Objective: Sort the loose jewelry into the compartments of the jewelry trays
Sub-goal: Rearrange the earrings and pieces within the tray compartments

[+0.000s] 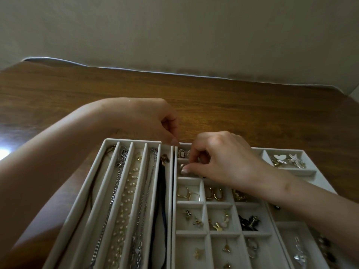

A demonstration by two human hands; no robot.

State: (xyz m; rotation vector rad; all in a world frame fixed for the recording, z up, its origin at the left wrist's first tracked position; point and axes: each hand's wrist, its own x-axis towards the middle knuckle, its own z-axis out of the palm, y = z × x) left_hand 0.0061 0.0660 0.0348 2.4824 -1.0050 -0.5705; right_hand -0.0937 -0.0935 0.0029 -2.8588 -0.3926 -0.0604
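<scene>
Fingertips of the right hand meet, thumb against curled forefinger, at a small silvery ring. The ring sits in the padded row at the top of the middle grey velvet tray of square compartments. Whether they actually pinch the ring cannot be told.

Up and to the left, the left hand curls its fingers, thumb pressed to forefinger, over the far edge of the grey velvet tray of long lanes. Anything between them is too small to make out.

The lanes hold a silver link chain, a pearl-beaded gold chain and a dark blue cord. Gold oval hoop earrings lie just below the right hand. All rests on a brown wooden table.
</scene>
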